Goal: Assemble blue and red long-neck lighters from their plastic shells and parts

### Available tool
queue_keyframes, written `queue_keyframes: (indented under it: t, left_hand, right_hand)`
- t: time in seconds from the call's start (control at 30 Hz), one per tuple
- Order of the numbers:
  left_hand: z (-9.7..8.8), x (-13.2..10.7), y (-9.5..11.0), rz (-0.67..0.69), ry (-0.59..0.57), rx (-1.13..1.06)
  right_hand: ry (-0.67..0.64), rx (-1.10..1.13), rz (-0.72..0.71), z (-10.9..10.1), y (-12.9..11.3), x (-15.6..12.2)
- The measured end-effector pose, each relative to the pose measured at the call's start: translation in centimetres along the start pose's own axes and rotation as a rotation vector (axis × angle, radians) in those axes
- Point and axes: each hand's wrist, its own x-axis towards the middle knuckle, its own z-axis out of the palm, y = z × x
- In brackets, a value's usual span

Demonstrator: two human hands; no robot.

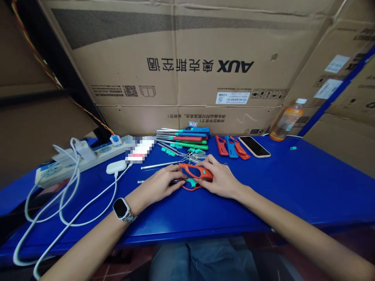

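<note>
An orange lighter shell half with an oval hole is gripped by my right hand, fingers on top and thumb below. My left hand has its fingers closed around the metal tube of a lighter, fingertips at the shell's left end. Just beneath is another orange shell half with a green trigger in it; the two halves are apart. Beyond my hands lie loose metal tubes, thin wires and green triggers.
Several long lighters are piled behind. Red and blue shells lie right of them, beside a phone and a drink bottle. At left are a power strip and white cables. A cardboard wall stands behind.
</note>
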Motion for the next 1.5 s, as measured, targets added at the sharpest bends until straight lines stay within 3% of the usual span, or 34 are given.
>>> queue_keyframes:
  t: [0.47,0.83,1.13,1.3,1.5]
  left_hand:
    - [0.2,0.0,-0.4,0.083,0.04,0.055]
    - [-0.7,-0.3,-0.4,0.101,-0.051,0.1]
    - [-0.6,-0.3,-0.6,0.101,-0.061,0.109]
    - [-0.3,-0.1,-0.5,0.046,-0.03,0.028]
    - [-0.6,-0.1,-0.7,-0.094,-0.008,-0.071]
  right_hand:
    - [-0.119,0.14,0.016,0.7,0.2,0.7]
    - [-0.078,0.142,0.058,1.1,0.7,1.1]
    - [0.003,0.268,0.063,-1.2,0.2,0.3]
    - [-0.082,0.212,0.017,-2.1,0.5,-0.2]
    - [-0.046,0.181,-0.051,-1.6,0.8,-0.3]
